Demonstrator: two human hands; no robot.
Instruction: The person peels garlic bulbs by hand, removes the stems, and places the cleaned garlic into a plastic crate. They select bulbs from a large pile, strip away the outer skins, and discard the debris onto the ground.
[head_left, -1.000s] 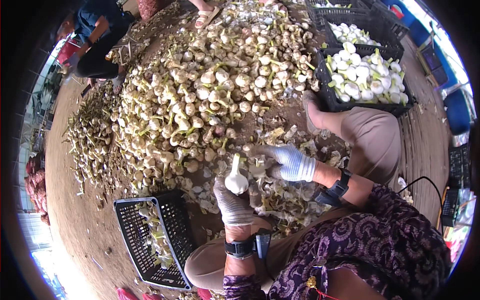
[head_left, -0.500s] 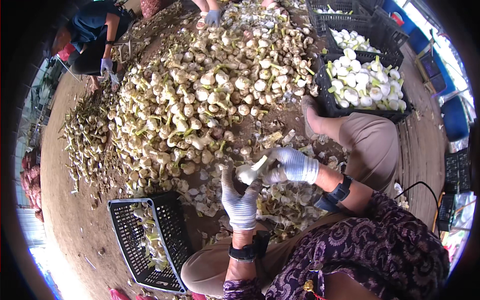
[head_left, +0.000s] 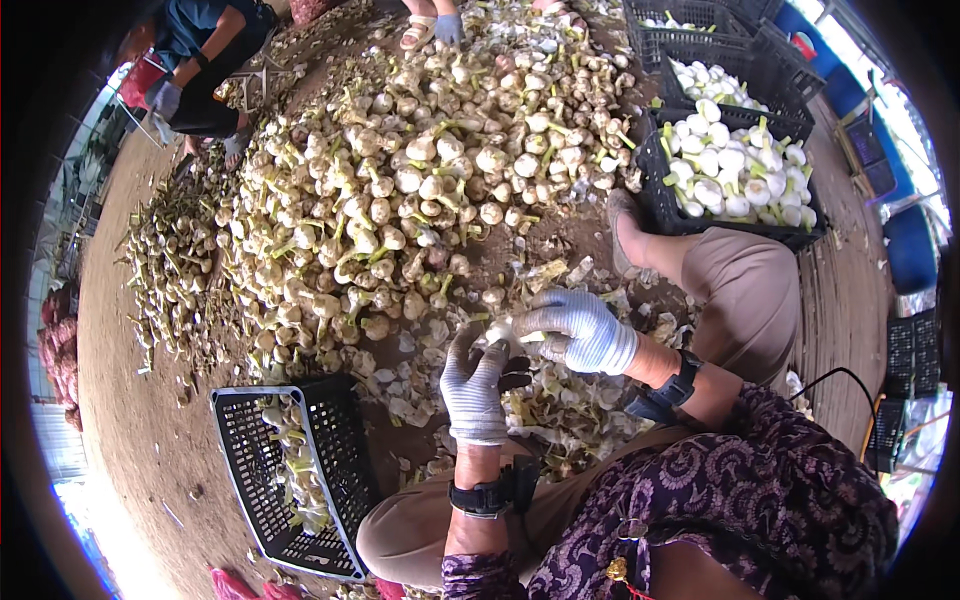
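A white garlic bulb (head_left: 500,329) with a short pale green stem is between my two gloved hands, above the litter of peelings. My right hand (head_left: 585,331), in a striped white glove with dirty fingertips, is closed round its stem end. The fingers of my left hand (head_left: 474,392), gloved alike, are bent against the bulb's other side and cover part of it. Just beyond my hands lies a large heap of unpeeled garlic (head_left: 400,200), with stems still on many bulbs.
Black crates of clean white garlic (head_left: 740,165) stand at the far right. A tilted black crate (head_left: 345,440) with garlic trimmings sits at my left knee. Loose skins (head_left: 560,420) cover the ground before me. Another person (head_left: 205,60) crouches at the far left; another gloved hand (head_left: 449,28) shows beyond the heap.
My left fingers have closed in on the bulb, and my right hand has shifted slightly left along it. The person at the far left has raised a gloved hand.
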